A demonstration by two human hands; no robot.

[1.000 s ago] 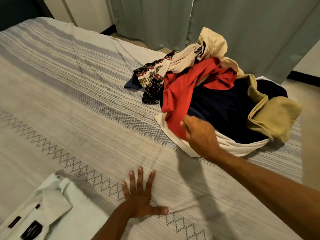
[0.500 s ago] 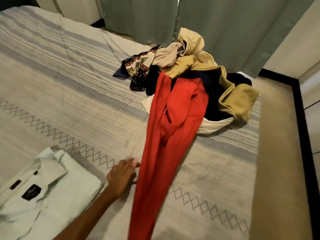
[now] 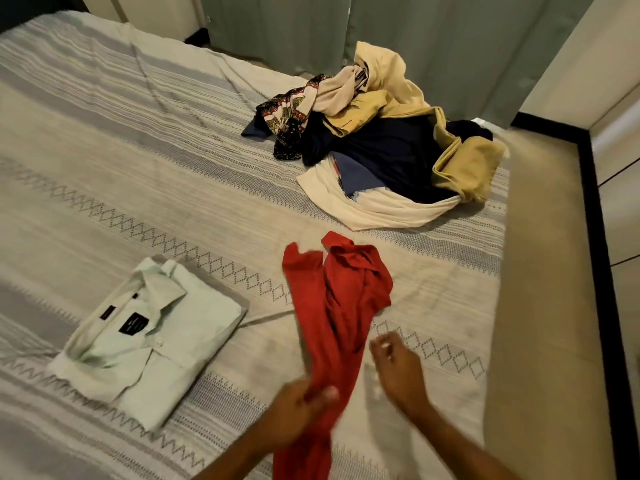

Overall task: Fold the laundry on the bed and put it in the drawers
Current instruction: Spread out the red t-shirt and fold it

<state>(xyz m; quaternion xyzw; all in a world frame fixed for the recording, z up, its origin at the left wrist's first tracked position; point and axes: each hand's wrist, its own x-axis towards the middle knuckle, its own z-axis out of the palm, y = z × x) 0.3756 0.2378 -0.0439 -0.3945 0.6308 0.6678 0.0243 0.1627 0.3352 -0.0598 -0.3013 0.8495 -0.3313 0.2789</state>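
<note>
Red cotton shirt, long and crumpled, stretched on the pale striped woven bedspread, collar end away from the person, lower end bunched toward the bottom of the view. Left hand clamped on that lower part, thumb pressed over the cloth. Right hand just beside the shirt's right edge, fingers loosely curled, gripping nothing visible, slightly blurred. To the left, well apart from the red one, a pale mint dress shirt already folded flat, collar up. Farther up the bed, a loose heap of unfolded laundry: navy, mustard, cream and patterned pieces tangled together. No drawers in view.

Step in hand, judged: second garment singled out, about to be spread. Next move likely calling for both hands at the hem or shoulders, cloth opened flat and smoothed before any fold; sleeves twisted under the body, so untangling needed first.
</note>
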